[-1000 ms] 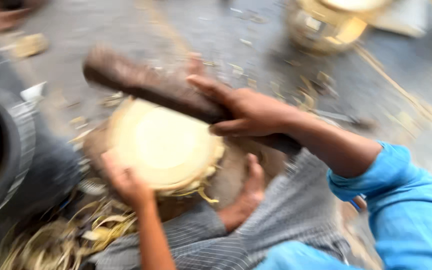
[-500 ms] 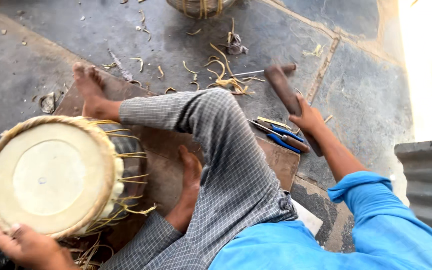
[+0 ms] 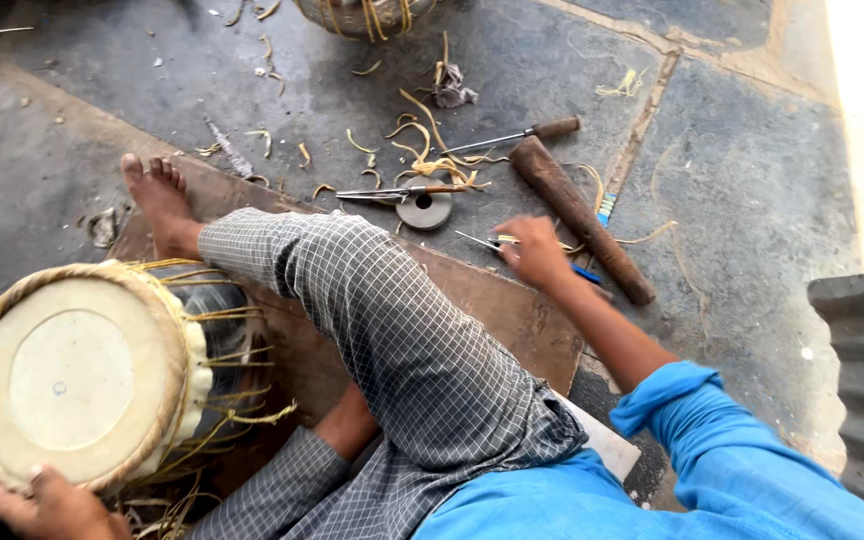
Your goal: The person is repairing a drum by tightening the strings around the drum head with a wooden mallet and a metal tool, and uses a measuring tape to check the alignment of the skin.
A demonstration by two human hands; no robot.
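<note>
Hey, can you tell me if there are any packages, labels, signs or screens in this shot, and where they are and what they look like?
None in view: only a drum, hand tools and a wooden stick on the stone floor.

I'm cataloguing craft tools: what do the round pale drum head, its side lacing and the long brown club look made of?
Round pale drum head: seems stretched hide, matte cream, smooth and taut. Side lacing: likely hide or cane strips, straw-yellow with frayed ends. Long brown club: looks like worn, unpolished wood, dark and rough.
</note>
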